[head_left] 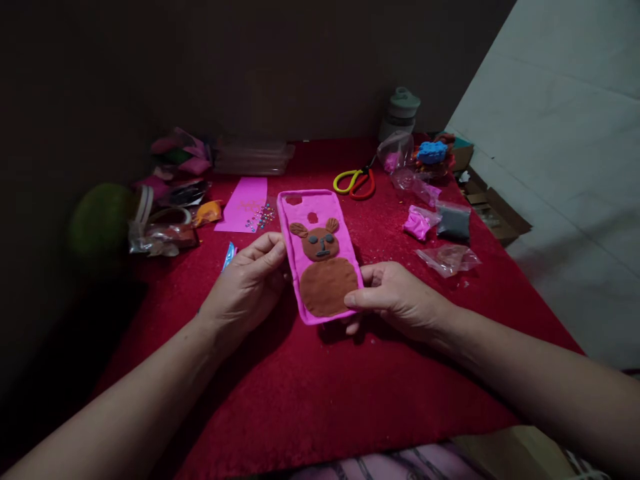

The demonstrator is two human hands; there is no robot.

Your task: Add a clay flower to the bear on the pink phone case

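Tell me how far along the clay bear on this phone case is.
Done: the pink phone case carries a brown bear with head, ears, eyes, nose, mouth and a round body. In hand: left hand and right hand hold the case by its edges. Left, probably: the body shows no arms or legs, and the gems lie unused on the pink sheet.

Matt pink clay phone case [320, 257] over fuzzy red cloth [300, 387].
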